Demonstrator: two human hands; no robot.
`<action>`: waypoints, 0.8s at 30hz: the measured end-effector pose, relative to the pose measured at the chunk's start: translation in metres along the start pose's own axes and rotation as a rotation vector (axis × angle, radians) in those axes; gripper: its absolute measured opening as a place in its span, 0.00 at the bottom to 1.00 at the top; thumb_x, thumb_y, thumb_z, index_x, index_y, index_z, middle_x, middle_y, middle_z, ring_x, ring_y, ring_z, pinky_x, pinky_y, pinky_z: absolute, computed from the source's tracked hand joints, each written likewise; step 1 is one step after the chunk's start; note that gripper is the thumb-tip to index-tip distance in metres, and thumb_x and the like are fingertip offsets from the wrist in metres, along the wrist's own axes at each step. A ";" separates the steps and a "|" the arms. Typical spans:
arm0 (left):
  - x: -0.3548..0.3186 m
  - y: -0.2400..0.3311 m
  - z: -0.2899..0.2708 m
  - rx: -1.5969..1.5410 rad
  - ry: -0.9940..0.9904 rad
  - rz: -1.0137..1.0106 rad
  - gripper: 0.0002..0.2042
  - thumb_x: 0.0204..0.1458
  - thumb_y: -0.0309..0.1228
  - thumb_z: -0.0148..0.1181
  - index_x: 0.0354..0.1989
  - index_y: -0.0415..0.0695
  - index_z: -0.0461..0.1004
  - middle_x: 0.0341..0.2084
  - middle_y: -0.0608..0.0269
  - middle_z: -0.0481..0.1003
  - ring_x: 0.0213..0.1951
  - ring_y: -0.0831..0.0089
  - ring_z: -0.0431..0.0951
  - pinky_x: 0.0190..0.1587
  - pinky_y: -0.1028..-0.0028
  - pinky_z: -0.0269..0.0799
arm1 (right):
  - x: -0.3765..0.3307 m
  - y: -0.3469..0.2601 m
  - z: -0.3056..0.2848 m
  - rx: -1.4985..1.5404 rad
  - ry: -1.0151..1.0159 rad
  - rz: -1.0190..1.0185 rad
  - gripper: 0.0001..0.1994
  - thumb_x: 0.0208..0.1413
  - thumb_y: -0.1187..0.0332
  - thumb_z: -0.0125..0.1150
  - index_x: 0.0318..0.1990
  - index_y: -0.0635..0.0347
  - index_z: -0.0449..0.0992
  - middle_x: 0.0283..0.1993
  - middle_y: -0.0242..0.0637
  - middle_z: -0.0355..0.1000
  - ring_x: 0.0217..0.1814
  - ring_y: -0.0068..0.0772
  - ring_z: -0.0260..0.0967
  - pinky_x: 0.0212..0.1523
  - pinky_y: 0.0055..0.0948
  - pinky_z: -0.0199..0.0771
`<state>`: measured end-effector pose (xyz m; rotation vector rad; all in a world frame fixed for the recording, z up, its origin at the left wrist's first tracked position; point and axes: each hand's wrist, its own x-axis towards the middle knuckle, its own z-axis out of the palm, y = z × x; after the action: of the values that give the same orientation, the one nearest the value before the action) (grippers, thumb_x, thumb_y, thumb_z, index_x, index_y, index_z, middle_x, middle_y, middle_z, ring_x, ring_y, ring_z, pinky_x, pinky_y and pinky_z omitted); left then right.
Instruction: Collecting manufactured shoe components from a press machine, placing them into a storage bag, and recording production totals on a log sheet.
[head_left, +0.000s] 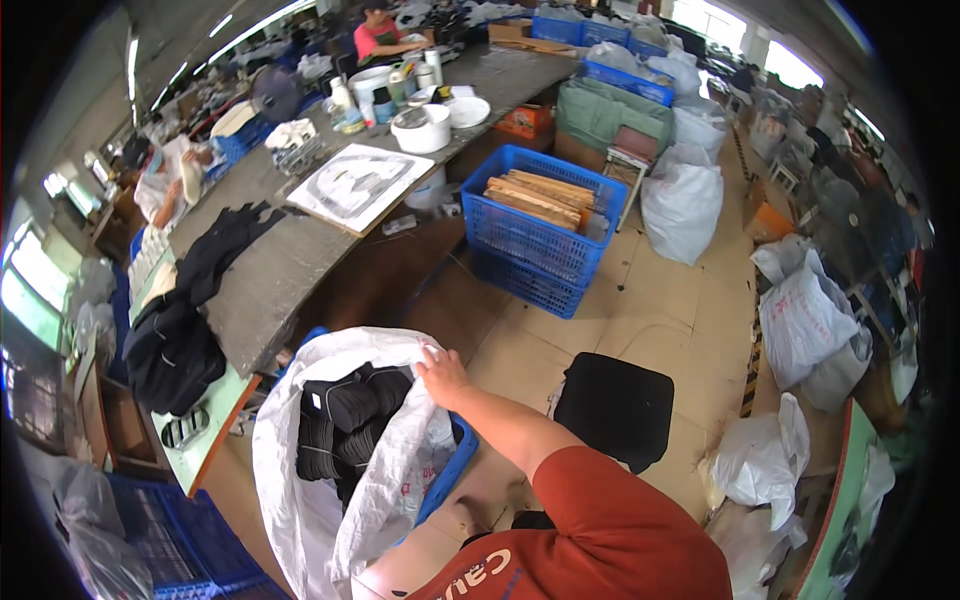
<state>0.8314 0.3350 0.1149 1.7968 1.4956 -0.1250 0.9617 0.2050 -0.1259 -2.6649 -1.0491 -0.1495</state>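
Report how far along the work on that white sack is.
Done: the white sack, standing in a blue crate, already holds stacked black pieces close to its mouth. In hand: the right hand has a grip on the sack's rim; the left hand is out of view. Left: the mouth is open and untied, and a black pile lies on the grey table, possibly more of the same.
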 end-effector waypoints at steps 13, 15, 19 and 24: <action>0.023 -0.263 -0.140 -0.911 -0.032 0.099 0.26 0.53 0.37 0.50 0.59 0.39 0.57 0.55 0.51 0.61 0.56 0.57 0.62 0.54 0.63 0.64 | 0.050 -0.042 0.008 0.144 -0.068 0.351 0.46 0.41 0.40 0.58 0.66 0.47 0.45 0.64 0.49 0.52 0.68 0.47 0.45 0.60 0.62 0.41; 0.046 -0.288 -0.147 -0.920 0.015 0.055 0.26 0.53 0.38 0.50 0.59 0.39 0.57 0.55 0.50 0.62 0.56 0.57 0.63 0.54 0.63 0.64 | 0.047 -0.035 0.015 0.199 -0.252 0.467 0.38 0.42 0.40 0.57 0.61 0.46 0.57 0.56 0.45 0.62 0.62 0.44 0.55 0.57 0.57 0.48; 0.076 -0.321 -0.163 -0.942 0.083 0.002 0.27 0.52 0.40 0.49 0.59 0.38 0.57 0.54 0.49 0.62 0.55 0.56 0.64 0.53 0.63 0.65 | 0.038 -0.052 0.050 0.279 -0.284 0.403 0.24 0.47 0.47 0.56 0.50 0.46 0.69 0.45 0.39 0.70 0.53 0.39 0.65 0.50 0.52 0.56; 0.112 -0.315 -0.167 -0.992 0.044 0.015 0.28 0.52 0.42 0.49 0.58 0.38 0.58 0.53 0.47 0.63 0.54 0.56 0.65 0.52 0.63 0.66 | 0.048 -0.034 0.055 0.376 0.282 0.448 0.06 0.49 0.68 0.53 0.36 0.53 0.72 0.32 0.42 0.71 0.38 0.42 0.70 0.37 0.45 0.64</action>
<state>0.5261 0.5272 0.0162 0.9954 1.2276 0.5747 0.9738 0.2761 -0.1624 -2.3703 -0.3392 -0.2048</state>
